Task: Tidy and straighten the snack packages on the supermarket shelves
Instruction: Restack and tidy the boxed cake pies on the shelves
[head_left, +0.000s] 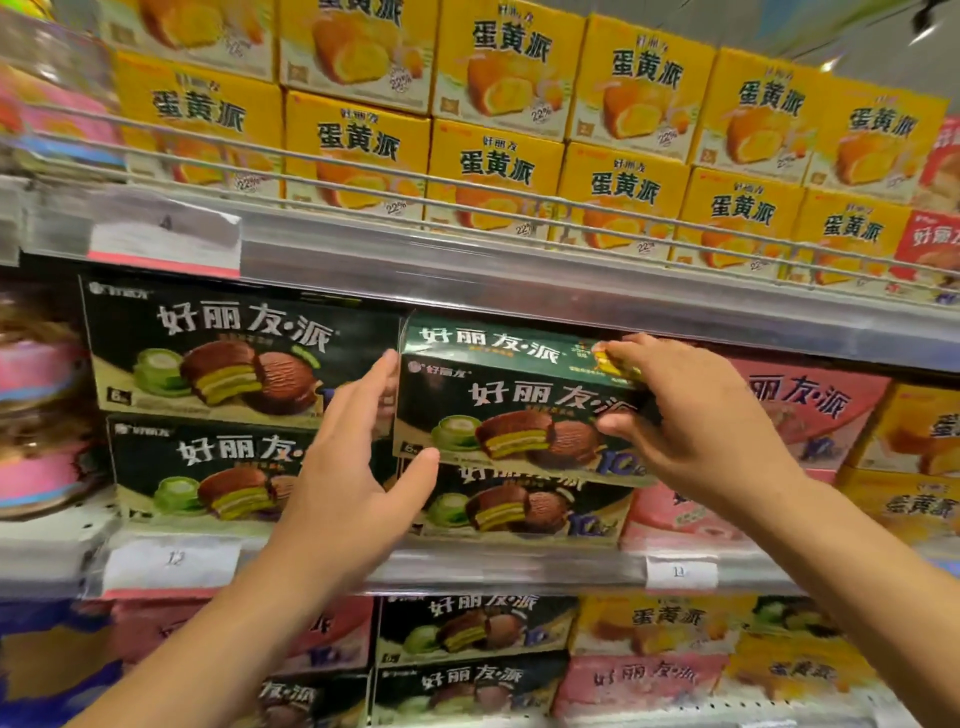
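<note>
A dark green pie box (519, 400) sits tilted on the middle shelf, its top face showing, resting on another green box (514, 506). My left hand (358, 467) grips its left edge, thumb under the lower left corner. My right hand (691, 415) holds its right end, fingers over the top right corner. Two more green boxes (218, 353) are stacked squarely to the left.
Pink boxes (810, 410) stand to the right of the held box, with yellow ones (914, 436) beyond. Yellow boxes (493, 161) fill the upper shelf behind a wire rail. The shelf edge (519, 275) hangs just above the held box. More green, pink and yellow boxes fill the lower shelf.
</note>
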